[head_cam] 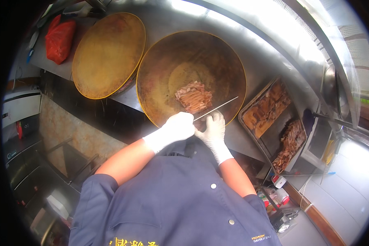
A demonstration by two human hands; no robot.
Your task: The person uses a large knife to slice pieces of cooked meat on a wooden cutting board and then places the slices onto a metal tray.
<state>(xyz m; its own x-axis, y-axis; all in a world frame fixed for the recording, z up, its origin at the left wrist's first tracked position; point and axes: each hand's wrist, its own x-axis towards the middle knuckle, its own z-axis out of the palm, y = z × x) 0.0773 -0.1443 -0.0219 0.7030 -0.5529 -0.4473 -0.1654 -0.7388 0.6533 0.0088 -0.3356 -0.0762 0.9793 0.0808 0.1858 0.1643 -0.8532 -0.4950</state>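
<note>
My left hand (179, 124), in a white glove, is closed around the handle of a knife. Its blade (218, 107) shows nearly edge-on and slants up to the right. My right hand (214, 127), also gloved, sits just on the near side of the blade. Its thumb and bent fingers are around a piece of meat (200, 124), mostly hidden by hand and blade. Beyond the blade lies a pile of thinly sliced meat (195, 97). All of this is over the near part of a round chopping block (221, 58) with a yellow rim.
A second round block (109, 52) stands to the left, with a red plastic bag (60, 40) beyond it. At right, a metal tray (269, 147) holds large meat pieces (266, 106) and a browned heap of meat (290, 144). A steel counter (123, 98) supports the blocks.
</note>
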